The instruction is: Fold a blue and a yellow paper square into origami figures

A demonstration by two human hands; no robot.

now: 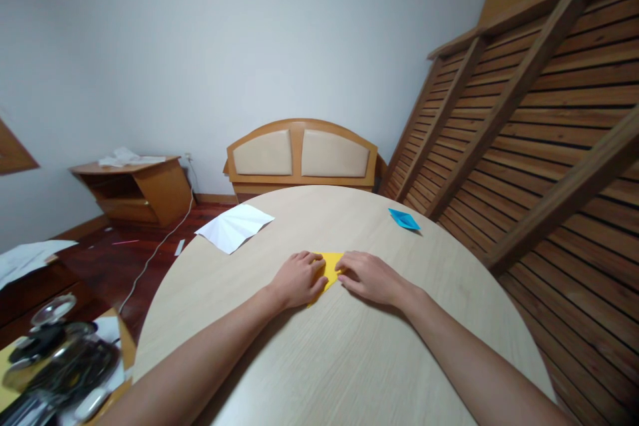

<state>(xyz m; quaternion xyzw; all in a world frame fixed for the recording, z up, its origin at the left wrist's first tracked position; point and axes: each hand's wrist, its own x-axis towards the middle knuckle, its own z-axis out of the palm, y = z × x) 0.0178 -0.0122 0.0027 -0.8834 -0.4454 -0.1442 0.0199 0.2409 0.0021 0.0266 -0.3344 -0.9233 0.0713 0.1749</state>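
Note:
A yellow folded paper (pixel 330 265) lies flat on the round pale wooden table (pixel 339 359), near its middle. My left hand (pixel 298 278) rests on the paper's left part and presses it down. My right hand (pixel 368 275) lies at the paper's right edge, fingertips pinching or pressing that edge. Most of the paper is hidden under the two hands.
A creased white sheet (pixel 234 226) lies at the table's far left. A small blue folded paper boat (pixel 403 219) sits far right. Slatted wooden panels (pixel 539 133) lean at the right. A headboard (pixel 301 155) stands behind the table; clutter (pixel 60 353) sits low left.

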